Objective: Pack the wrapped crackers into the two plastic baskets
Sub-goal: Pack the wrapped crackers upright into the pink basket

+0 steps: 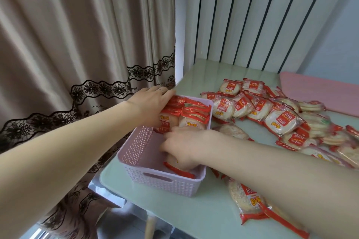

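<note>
A lilac plastic basket (136, 147) stands near the table's left edge. Several wrapped crackers (192, 117) stand packed upright in its far half. My left hand (153, 103) rests on the far-left crackers in the basket, fingers spread over them. My right hand (184, 147) reaches down into the near half of the basket and grips a wrapped cracker (178, 169) with a red edge. A big loose heap of wrapped crackers (279, 116) lies on the table to the right. Only one basket is in view.
The pale green table (194, 217) ends just left of the basket, with a beige lace-trimmed curtain (87, 44) beyond. A pink mat (318, 91) lies at the back right. More crackers (246, 200) lie under my right forearm. A striped wall stands behind.
</note>
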Demonstrator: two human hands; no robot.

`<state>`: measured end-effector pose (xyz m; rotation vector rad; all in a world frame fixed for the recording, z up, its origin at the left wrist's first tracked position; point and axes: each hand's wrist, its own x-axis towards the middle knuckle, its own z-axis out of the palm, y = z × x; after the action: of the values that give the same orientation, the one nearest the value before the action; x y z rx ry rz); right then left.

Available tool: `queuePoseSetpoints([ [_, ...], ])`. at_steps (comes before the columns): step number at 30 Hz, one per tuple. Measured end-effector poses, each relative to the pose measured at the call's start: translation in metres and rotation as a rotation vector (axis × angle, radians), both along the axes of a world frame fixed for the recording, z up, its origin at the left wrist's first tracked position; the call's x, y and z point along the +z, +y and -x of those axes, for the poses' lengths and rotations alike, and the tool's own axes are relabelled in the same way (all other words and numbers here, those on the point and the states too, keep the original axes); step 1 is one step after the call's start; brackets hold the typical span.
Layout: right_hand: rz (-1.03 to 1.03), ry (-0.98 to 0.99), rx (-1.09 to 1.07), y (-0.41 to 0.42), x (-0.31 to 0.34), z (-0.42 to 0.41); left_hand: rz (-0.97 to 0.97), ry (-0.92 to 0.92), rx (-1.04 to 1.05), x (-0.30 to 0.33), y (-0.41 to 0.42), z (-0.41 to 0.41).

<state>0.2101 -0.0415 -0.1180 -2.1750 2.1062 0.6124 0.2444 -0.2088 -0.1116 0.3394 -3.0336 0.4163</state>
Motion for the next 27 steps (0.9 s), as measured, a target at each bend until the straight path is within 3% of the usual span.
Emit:
queuePoseSetpoints([
  [6, 0.105, 0.015, 0.05, 0.005, 0.035, 0.006, -0.232, 0.05, 0.02, 0.014, -0.004, -0.012],
  [11, 0.303, -0.394, -0.303, 0.008, 0.054, 0.036, -0.604, 0.31, 0.069, 0.044, 0.001, -0.024],
  [14, 0.398, -0.585, -0.497, 0.009, 0.05, 0.046, -0.914, 0.206, 0.05, 0.057, 0.006, -0.034],
  [15, 0.41, -0.626, -0.534, 0.01, 0.049, 0.047, -0.932, 0.143, 0.011, 0.057, 0.008, -0.037],
  [17, 0.408, -0.721, -0.593, 0.009, 0.046, 0.046, -0.774, 0.041, -0.089, 0.051, 0.007, -0.04],
  [20, 0.407, -0.867, -0.647, 0.009, 0.039, 0.041, -0.408, 0.064, -0.203, 0.037, 0.004, -0.039],
  [23, 0.423, -0.822, -0.629, 0.009, 0.033, 0.035, -0.141, 0.11, -0.225, 0.026, 0.007, -0.038],
  [27, 0.414, -0.609, -0.541, 0.006, 0.026, 0.029, 0.055, 0.108, -0.312, 0.017, 0.011, -0.035],
])
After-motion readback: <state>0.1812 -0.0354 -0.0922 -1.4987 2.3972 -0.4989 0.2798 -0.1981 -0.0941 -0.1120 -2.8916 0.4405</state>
